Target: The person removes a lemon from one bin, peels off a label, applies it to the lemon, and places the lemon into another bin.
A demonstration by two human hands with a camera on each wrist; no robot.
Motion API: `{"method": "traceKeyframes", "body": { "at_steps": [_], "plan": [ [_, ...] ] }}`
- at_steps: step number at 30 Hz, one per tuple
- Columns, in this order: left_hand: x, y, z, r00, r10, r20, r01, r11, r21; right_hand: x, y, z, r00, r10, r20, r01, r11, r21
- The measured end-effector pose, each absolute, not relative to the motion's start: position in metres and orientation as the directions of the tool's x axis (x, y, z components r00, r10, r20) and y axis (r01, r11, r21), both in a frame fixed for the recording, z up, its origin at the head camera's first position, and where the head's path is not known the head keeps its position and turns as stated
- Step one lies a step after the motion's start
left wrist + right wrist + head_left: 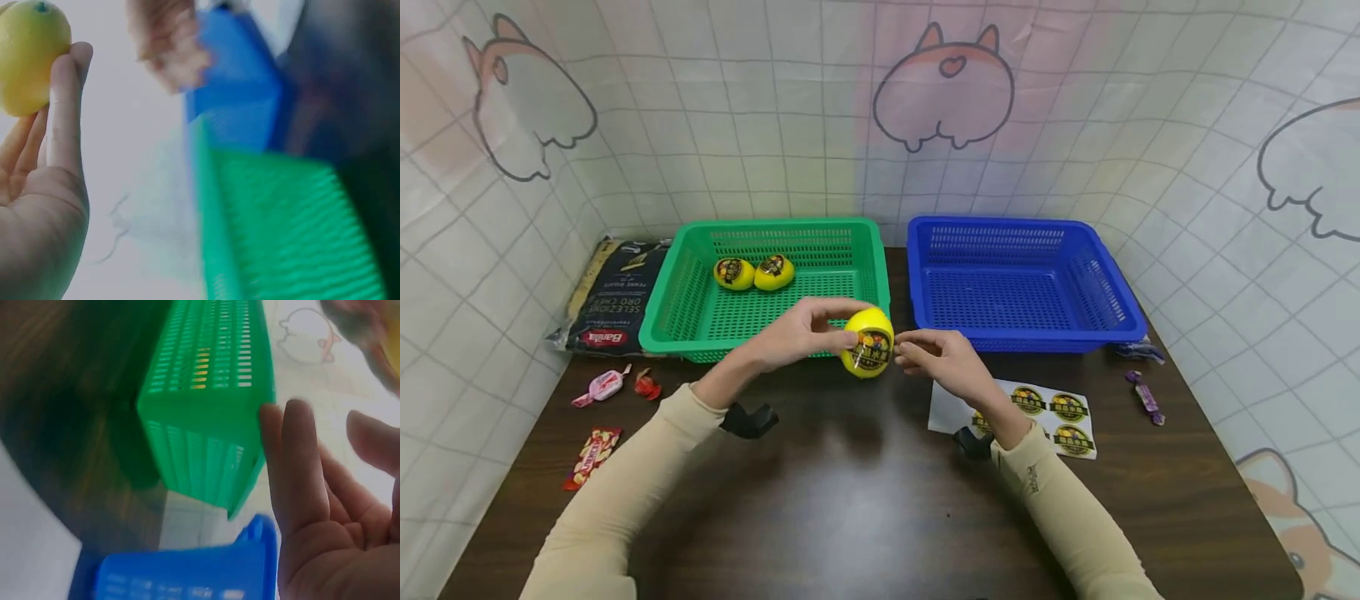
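Note:
My left hand (pixel 805 333) grips a yellow lemon (pixel 868 342) with a round dark sticker on its front, just above the table in front of the green basket (pixel 688 321). In the left wrist view the lemon (pixel 28 56) sits at the fingertips of that hand (pixel 50 187). My right hand (pixel 936 357) is just right of the lemon, fingers relaxed and holding nothing; I cannot tell if its fingertips touch the fruit. The right wrist view shows that hand (pixel 319 506) with its palm open. Two more stickered lemons (pixel 754 272) lie in the green basket.
A blue basket (pixel 1108 308) stands to the right of the green one, nothing in it. A sticker sheet (pixel 1063 412) lies under my right wrist. A pasta bag (pixel 613 300) and wrapped candies (pixel 598 387) lie at the left; another candy (pixel 1146 396) lies at the right.

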State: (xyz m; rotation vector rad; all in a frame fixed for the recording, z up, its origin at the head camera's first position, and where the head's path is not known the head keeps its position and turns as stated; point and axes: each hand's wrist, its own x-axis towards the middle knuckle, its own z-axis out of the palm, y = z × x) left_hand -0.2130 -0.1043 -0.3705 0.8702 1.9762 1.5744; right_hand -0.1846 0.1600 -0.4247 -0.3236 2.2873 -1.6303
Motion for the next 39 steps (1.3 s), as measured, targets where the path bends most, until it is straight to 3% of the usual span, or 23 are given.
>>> {"method": "traceKeyframes", "body": {
  "at_steps": [8, 16, 23, 30, 34, 39],
  "plan": [
    [-0.263, -0.109, -0.334, -0.775, 0.626, 0.083, 0.257, 0.193, 0.947, -0.196, 0.138, -0.423, -0.972, -0.2, -0.119, 0.013, 0.465, -0.885],
    [-0.315, -0.123, -0.33, -0.876, 0.467, 0.118, 0.269, 0.271, 0.924, -0.204, 0.124, -0.436, -0.994, -0.096, 0.053, -0.097, 0.547, -0.832],
    [-0.354, -0.139, -0.357, -0.957, 0.287, -0.038, 0.083, 0.398, 0.914, -0.207, 0.12, -0.443, -0.992, -0.073, 0.103, -0.126, 0.505, -0.854],
    [-0.364, -0.141, -0.395, -0.956, 0.184, -0.227, -0.073, 0.601, 0.796, -0.205, 0.119, -0.449, -0.988, -0.099, 0.115, -0.15, 0.497, -0.854],
    [-0.363, -0.142, -0.412, -0.943, 0.232, -0.238, 0.019, 0.753, 0.658, -0.206, 0.115, -0.45, -0.988, -0.098, 0.123, -0.156, 0.494, -0.855],
    [-0.359, -0.143, -0.413, -0.892, 0.3, -0.337, 0.073, 0.834, 0.547, -0.208, 0.11, -0.445, -0.986, -0.115, 0.122, -0.164, 0.506, -0.847]
  ]
}}
